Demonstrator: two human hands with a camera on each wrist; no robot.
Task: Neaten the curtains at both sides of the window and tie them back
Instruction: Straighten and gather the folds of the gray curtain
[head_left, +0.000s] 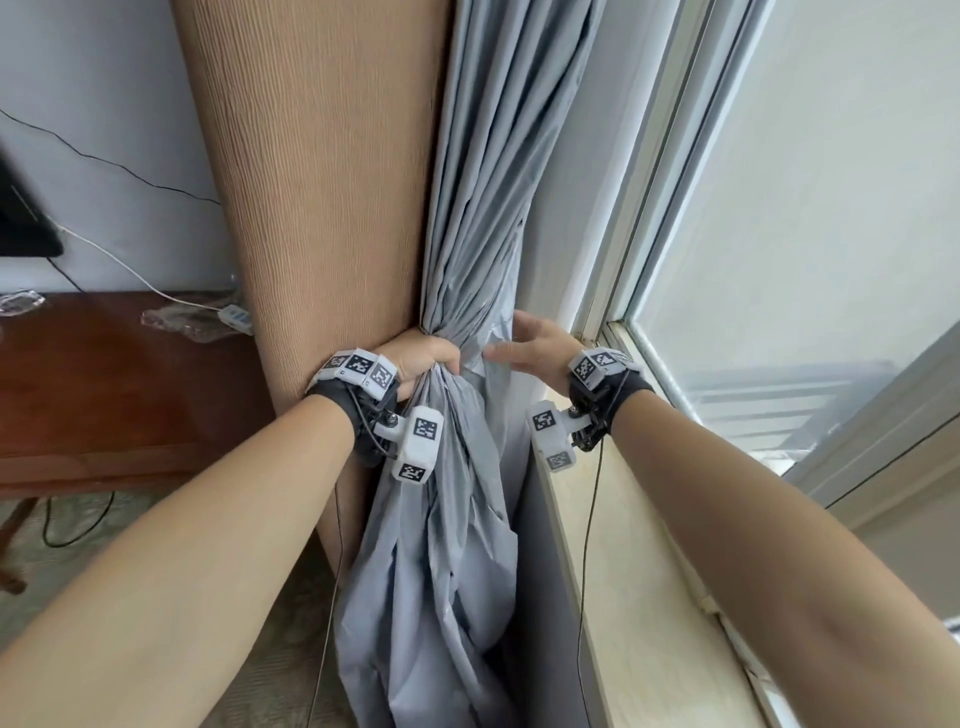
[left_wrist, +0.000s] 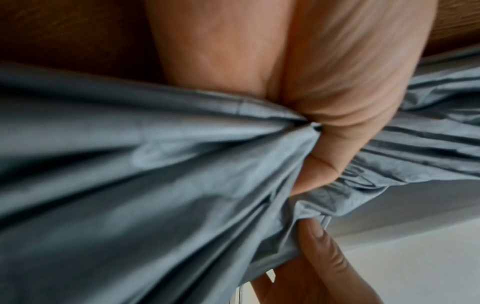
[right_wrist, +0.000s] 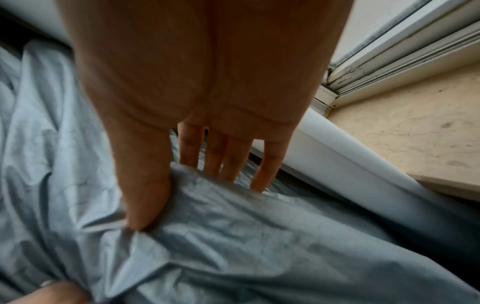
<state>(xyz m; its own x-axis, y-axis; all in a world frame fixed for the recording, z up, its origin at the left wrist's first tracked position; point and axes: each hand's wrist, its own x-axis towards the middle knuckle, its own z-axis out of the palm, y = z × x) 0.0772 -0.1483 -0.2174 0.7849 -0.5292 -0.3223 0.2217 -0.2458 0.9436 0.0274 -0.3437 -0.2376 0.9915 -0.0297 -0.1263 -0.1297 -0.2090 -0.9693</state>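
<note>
A grey curtain (head_left: 467, 218) hangs between a tan ribbed curtain panel (head_left: 322, 171) and the window. My left hand (head_left: 431, 361) grips the grey fabric in a tight bunch at sill height; the cloth (head_left: 431, 597) billows loose below the fist. The left wrist view has the left hand (left_wrist: 337, 127) curled round the gathered folds (left_wrist: 155, 164). My right hand (head_left: 506, 338) is just right of the bunch. Its straight fingers (right_wrist: 228, 160) lie behind the curtain's window-side edge (right_wrist: 233, 216), and its thumb (right_wrist: 145, 195) rests on the front. No tie-back shows.
A pale windowsill (head_left: 639, 571) runs along the right under the window frame (head_left: 649, 249) and glass. A dark wooden table (head_left: 104, 395) stands at the left with a power strip (head_left: 236, 314), cables and a black screen (head_left: 21, 218). Patterned floor lies below.
</note>
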